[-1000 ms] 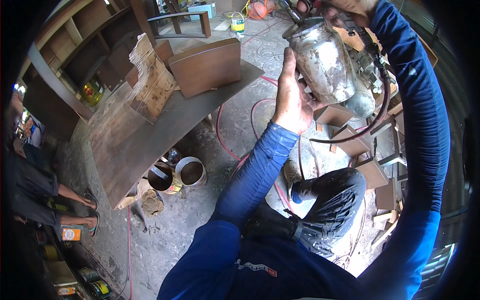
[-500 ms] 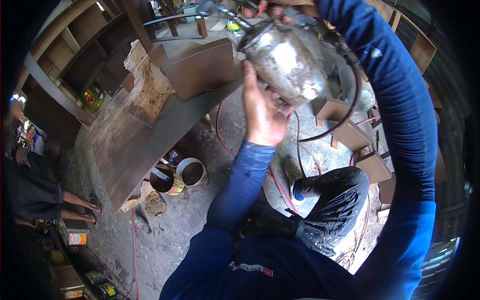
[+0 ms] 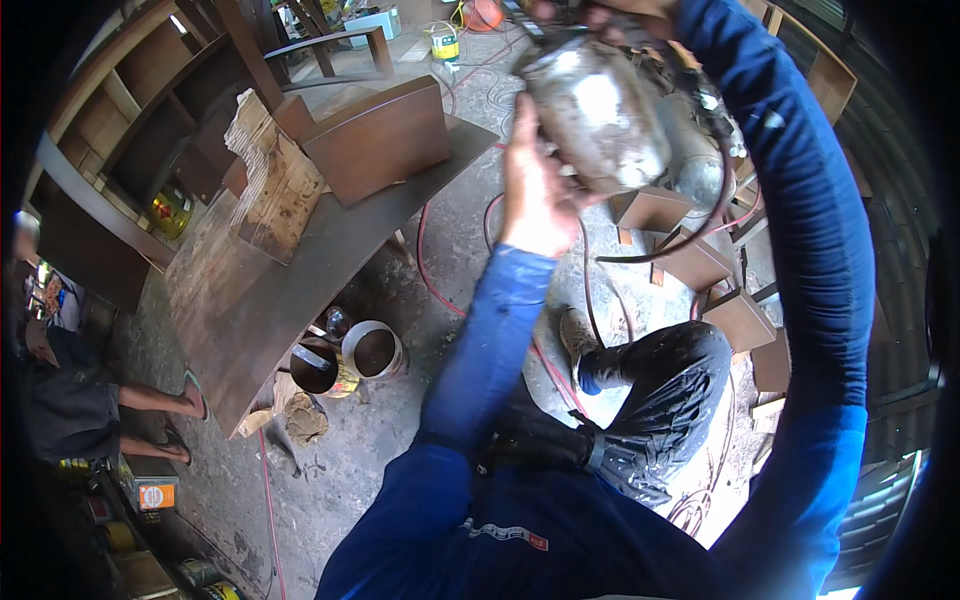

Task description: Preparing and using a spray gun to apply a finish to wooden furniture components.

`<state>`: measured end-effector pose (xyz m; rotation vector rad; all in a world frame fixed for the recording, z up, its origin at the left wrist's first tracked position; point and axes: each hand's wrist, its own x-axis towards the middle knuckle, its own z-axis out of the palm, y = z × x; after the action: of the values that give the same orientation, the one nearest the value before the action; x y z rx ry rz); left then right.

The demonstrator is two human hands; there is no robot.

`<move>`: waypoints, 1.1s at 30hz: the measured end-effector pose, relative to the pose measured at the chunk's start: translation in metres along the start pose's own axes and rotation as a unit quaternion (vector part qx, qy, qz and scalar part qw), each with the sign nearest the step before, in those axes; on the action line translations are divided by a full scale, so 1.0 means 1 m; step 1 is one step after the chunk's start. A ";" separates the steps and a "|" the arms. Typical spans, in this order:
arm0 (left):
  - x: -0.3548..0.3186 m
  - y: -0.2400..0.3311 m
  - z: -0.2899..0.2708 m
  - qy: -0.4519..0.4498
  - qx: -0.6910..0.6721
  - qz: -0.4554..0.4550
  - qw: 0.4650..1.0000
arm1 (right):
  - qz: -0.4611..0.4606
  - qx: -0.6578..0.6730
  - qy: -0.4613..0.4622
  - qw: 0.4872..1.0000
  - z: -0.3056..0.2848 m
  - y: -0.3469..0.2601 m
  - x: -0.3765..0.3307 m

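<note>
Raised at the top of the view is a paint spray gun with a dull, stained metal cup (image 3: 600, 115). My left hand (image 3: 537, 195) supports the cup from below and the left side, thumb up along it and fingers curled underneath. At the upper edge my right hand (image 3: 625, 14) is closed round the upper part of the gun; it is blurred and partly cut off. A dark brown hose (image 3: 722, 185) hangs in a loop beneath my right forearm. Below to the left lies a brown wooden panel (image 3: 270, 310), carrying a curved brown piece (image 3: 385, 145) and torn cardboard (image 3: 272, 195).
A white bucket of brown liquid (image 3: 398, 362) and a paint tin (image 3: 343, 384) stand beside the panel. Brown wooden blocks (image 3: 695, 262) and a metal cylinder (image 3: 697, 165) lie to the right. Red hoses (image 3: 440, 290) cross the floor. Another person (image 3: 75, 390) is at the left.
The spray gun and both hands have shifted slightly right in the view, while the panel and buckets appear further left. The other person's feet have changed position.
</note>
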<state>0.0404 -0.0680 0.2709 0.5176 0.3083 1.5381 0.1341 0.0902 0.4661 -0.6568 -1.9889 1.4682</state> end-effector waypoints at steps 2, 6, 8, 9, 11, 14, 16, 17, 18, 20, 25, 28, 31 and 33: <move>-0.027 0.025 -0.014 0.052 0.031 0.069 0.996 | -0.071 -0.303 -0.056 0.949 0.099 -0.047 -0.040; -0.036 0.032 -0.024 0.064 0.031 0.099 0.993 | 0.006 -0.402 0.075 0.913 0.147 -0.057 -0.044; -0.034 0.031 -0.032 0.084 0.022 0.100 0.991 | 0.000 -0.403 0.044 0.914 0.148 -0.051 -0.054; -0.033 0.029 -0.039 0.080 0.038 0.087 0.992 | -0.070 -0.391 0.017 0.918 0.142 -0.042 -0.064; -0.019 0.002 -0.024 0.023 0.048 0.025 0.998 | -0.114 -0.403 0.015 0.908 0.107 -0.036 -0.098; -0.014 -0.018 -0.048 0.023 0.058 -0.035 0.997 | -0.116 -0.232 0.053 0.964 0.083 0.034 -0.103; -0.013 -0.038 -0.055 0.050 0.084 -0.069 0.993 | -0.073 -0.291 0.209 0.931 0.077 0.067 -0.125; -0.011 -0.046 -0.064 0.058 0.079 -0.078 0.992 | -0.085 -0.299 0.212 0.926 0.075 0.083 -0.130; -0.009 -0.053 -0.076 0.066 0.074 -0.087 0.991 | -0.097 -0.307 0.215 0.922 0.074 0.097 -0.132; -0.011 -0.074 -0.103 0.077 0.058 -0.108 0.989 | 0.021 -0.196 0.244 0.949 0.081 0.115 -0.134; -0.035 -0.126 -0.157 0.111 0.019 -0.181 0.977 | 0.087 -0.132 0.212 0.964 0.085 0.189 -0.141; -0.046 -0.134 -0.165 0.140 0.019 -0.185 0.973 | 0.084 -0.140 0.217 0.963 0.092 0.206 -0.144; -0.042 -0.123 -0.165 0.120 0.036 -0.167 0.978 | 0.082 -0.148 0.239 0.956 0.092 0.195 -0.159; -0.036 -0.107 -0.157 0.098 0.063 -0.136 0.984 | -0.006 -0.121 0.281 0.952 0.100 0.178 -0.170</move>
<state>0.0536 -0.0793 0.0779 0.4034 0.6074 1.3104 0.1941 -0.0444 0.2452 -1.0325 -1.7166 0.8927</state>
